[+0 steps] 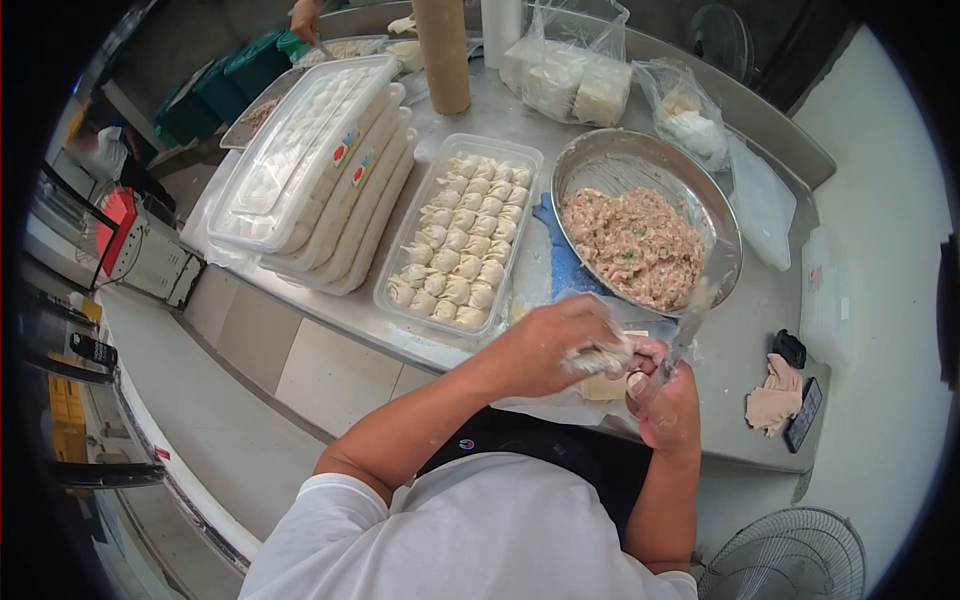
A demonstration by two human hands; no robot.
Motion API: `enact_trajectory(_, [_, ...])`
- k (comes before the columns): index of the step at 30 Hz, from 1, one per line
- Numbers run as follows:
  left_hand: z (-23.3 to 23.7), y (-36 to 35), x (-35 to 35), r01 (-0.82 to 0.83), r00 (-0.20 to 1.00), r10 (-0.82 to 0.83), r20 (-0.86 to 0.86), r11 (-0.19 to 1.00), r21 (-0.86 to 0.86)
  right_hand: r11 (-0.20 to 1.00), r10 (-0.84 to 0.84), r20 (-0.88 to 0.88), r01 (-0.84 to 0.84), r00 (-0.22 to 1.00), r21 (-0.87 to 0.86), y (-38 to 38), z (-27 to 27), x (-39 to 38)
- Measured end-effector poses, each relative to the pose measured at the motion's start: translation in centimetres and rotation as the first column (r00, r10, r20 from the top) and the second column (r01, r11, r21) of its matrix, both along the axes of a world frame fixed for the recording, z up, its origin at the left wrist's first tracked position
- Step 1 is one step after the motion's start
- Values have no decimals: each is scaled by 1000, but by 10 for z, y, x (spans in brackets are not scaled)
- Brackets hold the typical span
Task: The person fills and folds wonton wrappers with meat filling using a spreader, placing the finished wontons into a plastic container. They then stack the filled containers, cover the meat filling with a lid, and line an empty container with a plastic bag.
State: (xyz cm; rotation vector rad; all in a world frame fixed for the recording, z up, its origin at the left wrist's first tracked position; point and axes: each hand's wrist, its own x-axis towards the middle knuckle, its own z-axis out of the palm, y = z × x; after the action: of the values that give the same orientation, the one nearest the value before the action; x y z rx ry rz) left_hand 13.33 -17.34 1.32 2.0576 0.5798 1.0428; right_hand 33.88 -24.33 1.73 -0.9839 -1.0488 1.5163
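"Taking the worktop (770, 320) first, what matters on it?"

"The metal bowl (690, 170) of minced filling (630, 240), just beyond the right hand (672, 405) and slightly left of it."

"And the tray (428, 322) of dumplings (460, 245)?"

"Left of the bowl, its long axis running outward; the left hand (565, 340) is the nearer one."

"How are the hands set?"

"The left is curled around a pale, floury piece (598, 358), partly hidden by its fingers. The right looks closed around a blurred spreader (688, 330), its long axis pointing outward to the bowl's near rim. Whether it touches, I can't tell."

"So a scoop would turn on that line?"

"I'd judge so. Thinnest of all, square wrappers (603, 388) lie just below the two hands."
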Motion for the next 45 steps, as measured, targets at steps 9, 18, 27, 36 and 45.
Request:
enact_trajectory(9, [-47, -10, -21, -119, 947, 82, -310, 988, -101, 920, -391, 138, 392, 910, 15, -17, -52, 63])
enact_trajectory(18, [-29, -20, -54, -237, 926, 274, -260, 957, 167, 858, -512, -47, 513, 858, 22, -30, -94, 75])
enact_trajectory(27, [-10, -2, -92, -407, 700, 462, -544, 885, 227, 887, -460, -86, 462, 884, -4, -26, -94, 75])
enact_trajectory(36, [-7, 47, -79, -435, 564, 457, -688, 872, 224, 886, -460, -130, 464, 879, 8, -27, -100, 78])
enact_trajectory(45, [-3, 91, -77, -278, 575, 487, -658, 872, 402, 893, -444, -158, 450, 882, -3, -27, -91, 75])
